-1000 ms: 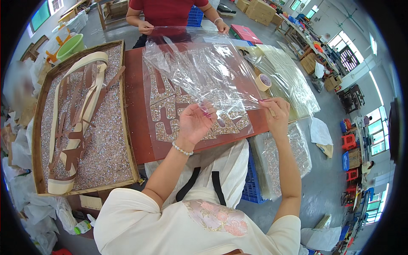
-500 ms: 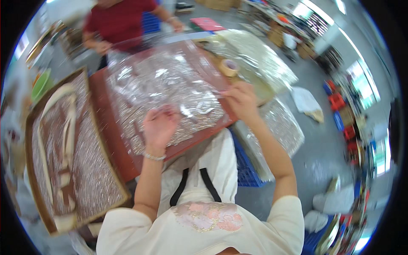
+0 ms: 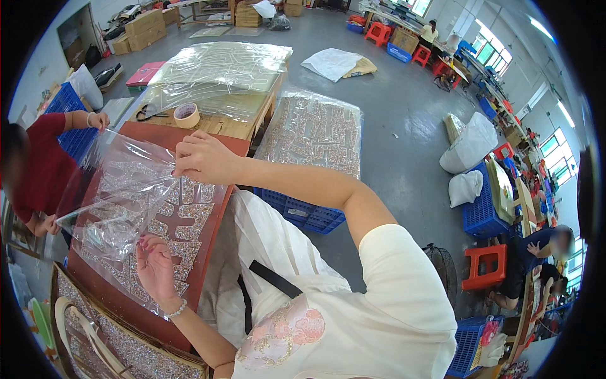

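Note:
A clear plastic film [image 3: 129, 186] is stretched above the red-brown work board [image 3: 218, 230], between me and a person in a dark red top, whose hands hold its far side. My right hand [image 3: 205, 159] is closed, pinching one near corner of the film. My left hand [image 3: 156, 268], with a beaded bracelet at the wrist, has its curled fingers closed at the film's other near corner. Below the film lies a glittery sheet [image 3: 180, 243] with cut-out shapes; part of it shows through the creased film.
Beyond the board, a tape roll [image 3: 186, 115] and scissors [image 3: 150, 114] lie near stacked clear sheets [image 3: 221, 69]. A wrapped glittery stack [image 3: 312, 136] rests on blue crates [image 3: 300, 211] to the right. A cardboard tray [image 3: 136, 344] with glittery bits and pale strips stands at lower left.
My view has swung to the right, so the board and the person in red now appear farther left. The film now rises off the sheet, pulled up between our hands.

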A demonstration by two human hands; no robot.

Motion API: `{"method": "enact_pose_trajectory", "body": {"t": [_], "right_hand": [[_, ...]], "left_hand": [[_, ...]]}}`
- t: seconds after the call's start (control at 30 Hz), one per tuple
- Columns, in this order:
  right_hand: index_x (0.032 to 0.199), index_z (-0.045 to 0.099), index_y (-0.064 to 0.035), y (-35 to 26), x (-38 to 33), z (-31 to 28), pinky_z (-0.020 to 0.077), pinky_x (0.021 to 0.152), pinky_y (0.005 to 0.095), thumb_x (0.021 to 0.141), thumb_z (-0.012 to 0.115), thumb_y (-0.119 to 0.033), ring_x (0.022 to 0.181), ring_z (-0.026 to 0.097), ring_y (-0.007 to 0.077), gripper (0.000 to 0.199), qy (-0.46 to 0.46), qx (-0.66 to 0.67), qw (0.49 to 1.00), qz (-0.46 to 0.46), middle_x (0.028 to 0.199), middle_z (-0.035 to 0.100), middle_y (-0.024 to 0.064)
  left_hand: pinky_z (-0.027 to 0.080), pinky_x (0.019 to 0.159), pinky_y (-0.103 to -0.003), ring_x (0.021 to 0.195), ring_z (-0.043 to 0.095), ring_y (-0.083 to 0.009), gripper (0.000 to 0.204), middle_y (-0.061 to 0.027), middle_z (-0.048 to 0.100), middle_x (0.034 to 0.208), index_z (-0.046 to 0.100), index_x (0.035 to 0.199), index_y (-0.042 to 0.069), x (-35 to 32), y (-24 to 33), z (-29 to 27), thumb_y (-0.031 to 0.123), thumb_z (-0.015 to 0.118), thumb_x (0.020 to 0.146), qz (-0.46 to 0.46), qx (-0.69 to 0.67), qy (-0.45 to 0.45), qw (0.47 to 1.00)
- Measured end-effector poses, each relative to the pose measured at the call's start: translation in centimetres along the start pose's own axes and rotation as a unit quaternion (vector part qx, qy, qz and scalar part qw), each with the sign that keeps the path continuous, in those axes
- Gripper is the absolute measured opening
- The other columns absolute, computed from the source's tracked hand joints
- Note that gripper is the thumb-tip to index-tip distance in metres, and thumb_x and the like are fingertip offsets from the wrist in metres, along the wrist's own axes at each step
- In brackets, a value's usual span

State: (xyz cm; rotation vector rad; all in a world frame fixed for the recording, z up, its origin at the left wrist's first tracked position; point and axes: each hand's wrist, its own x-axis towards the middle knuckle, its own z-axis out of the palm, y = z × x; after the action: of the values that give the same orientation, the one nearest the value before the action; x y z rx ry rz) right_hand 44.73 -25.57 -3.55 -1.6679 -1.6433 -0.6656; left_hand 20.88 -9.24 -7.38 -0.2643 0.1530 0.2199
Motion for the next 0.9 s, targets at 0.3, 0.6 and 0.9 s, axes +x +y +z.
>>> {"method": "enact_pose_trajectory", "body": {"t": [0.3,0.6,0.9], "right_hand": [[0.081,0.07,-0.0178,-1.0,0.7,1.8,0.0406,0.085,0.0356,0.073,0.072,-0.014,0.088,0.056,0.0169,0.009,-0.026,0.026,0.999,0.008,0.084,0.055,-0.0022],[0.086,0.071,-0.0153,-4.2,3.0,2.0,0.0431,0.081,0.0369,0.071,0.073,-0.007,0.089,0.06,0.0226,0.017,-0.032,0.015,0.999,0.0,0.086,0.062,0.001],[0.087,0.072,-0.0127,-5.4,2.6,1.3,0.0408,0.081,0.0343,0.072,0.073,-0.004,0.087,0.059,0.0196,0.017,-0.052,-0.021,0.998,0.042,0.086,0.063,0.0001]], "left_hand": [[0.037,0.072,-0.031,0.076,0.044,-0.0153,0.014,-0.0049,0.045,0.084,0.045,0.101,0.002,-1.9,1.5,-0.1,-0.001,0.042,0.089,0.033,-0.119,-0.102,0.987],[0.041,0.085,-0.035,0.095,0.049,-0.0232,0.019,-0.0129,0.053,0.101,0.049,0.105,-0.004,-3.5,3.5,-0.5,0.011,0.048,0.093,0.057,-0.075,0.024,0.995],[0.04,0.086,-0.036,0.098,0.05,-0.0229,0.024,-0.0128,0.053,0.104,0.048,0.108,-0.004,-2.9,4.4,-1.6,0.017,0.043,0.097,0.019,-0.103,-0.022,0.994]]}}
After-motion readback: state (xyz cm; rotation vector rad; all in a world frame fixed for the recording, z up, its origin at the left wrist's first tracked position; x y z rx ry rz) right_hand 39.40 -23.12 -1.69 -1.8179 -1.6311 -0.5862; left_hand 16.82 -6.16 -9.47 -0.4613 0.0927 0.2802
